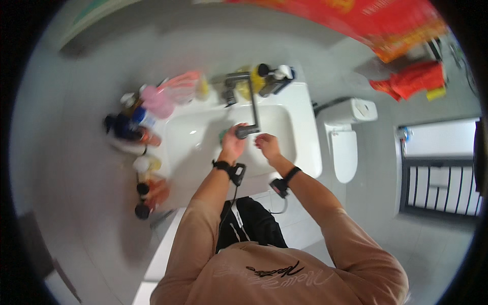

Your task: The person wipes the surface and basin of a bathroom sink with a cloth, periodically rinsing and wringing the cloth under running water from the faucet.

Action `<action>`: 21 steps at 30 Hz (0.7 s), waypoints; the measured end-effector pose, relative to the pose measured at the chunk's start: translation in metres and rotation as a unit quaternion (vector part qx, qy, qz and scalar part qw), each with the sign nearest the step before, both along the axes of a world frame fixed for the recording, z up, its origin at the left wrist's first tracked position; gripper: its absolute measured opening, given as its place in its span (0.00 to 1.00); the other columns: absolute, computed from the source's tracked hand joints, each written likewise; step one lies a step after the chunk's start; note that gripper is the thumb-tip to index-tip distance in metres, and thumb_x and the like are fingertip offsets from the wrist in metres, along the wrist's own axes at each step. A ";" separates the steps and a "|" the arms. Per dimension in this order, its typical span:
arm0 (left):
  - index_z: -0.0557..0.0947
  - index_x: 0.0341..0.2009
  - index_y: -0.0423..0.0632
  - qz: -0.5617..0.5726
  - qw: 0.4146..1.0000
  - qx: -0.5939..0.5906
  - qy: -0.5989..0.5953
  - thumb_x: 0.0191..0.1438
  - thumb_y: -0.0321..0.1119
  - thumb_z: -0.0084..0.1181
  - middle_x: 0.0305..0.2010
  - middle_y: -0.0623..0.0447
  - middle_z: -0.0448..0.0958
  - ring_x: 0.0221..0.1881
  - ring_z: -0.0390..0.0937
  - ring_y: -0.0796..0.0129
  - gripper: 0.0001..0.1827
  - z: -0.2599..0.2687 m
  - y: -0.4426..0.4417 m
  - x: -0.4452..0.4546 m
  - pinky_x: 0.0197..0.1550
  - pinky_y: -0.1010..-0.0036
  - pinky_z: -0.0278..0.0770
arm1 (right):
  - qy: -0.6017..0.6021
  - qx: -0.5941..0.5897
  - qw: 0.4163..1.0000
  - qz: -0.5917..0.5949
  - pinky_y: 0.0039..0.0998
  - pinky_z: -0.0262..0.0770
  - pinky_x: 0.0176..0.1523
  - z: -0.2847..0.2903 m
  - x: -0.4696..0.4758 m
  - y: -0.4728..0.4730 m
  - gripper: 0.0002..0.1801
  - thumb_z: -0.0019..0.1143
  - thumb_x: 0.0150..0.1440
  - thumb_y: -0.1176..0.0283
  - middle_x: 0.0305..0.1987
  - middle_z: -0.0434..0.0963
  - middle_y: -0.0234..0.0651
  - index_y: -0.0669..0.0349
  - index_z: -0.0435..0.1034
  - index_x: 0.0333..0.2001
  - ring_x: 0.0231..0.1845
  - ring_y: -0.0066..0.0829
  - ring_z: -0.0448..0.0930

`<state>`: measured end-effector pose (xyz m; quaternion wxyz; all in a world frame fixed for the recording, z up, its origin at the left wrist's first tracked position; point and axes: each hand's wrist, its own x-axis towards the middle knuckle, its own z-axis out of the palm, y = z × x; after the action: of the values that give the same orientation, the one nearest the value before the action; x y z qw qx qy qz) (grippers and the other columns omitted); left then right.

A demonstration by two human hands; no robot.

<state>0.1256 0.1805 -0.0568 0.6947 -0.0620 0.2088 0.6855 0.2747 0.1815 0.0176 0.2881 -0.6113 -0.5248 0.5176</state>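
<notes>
My left hand is over the white washbasin, with its fingers beneath the end of the dark grey swivel faucet. A small green object, mostly hidden, shows at the left edge of this hand and appears to be held in it. It is too blurred to name. Just right of the spout is my right hand, its fingers curled inward and apart from the left hand. Nothing can be made out in its fingers. Both wrists carry black straps with small devices and cables.
Several bottles, including a dark blue pump bottle, crowd the basin's left rim. A pink container and a yellow bottle stand along the back. To the right is a white toilet. Red cloth hangs on the wall.
</notes>
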 end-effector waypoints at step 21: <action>0.79 0.45 0.44 -0.181 0.970 -0.118 0.112 0.58 0.43 0.56 0.46 0.48 0.79 0.47 0.78 0.58 0.17 -0.015 -0.009 -0.021 0.53 0.64 0.76 | 0.185 -0.105 0.972 0.097 0.42 0.79 0.41 -0.095 -0.085 0.018 0.11 0.46 0.59 0.68 0.35 0.82 0.46 0.62 0.73 0.32 0.37 0.47 0.82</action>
<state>0.1046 0.1712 -0.0720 0.7674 -0.0278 0.3725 0.5210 0.1893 0.1995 -0.0772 0.2628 -0.4785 -0.4618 0.6990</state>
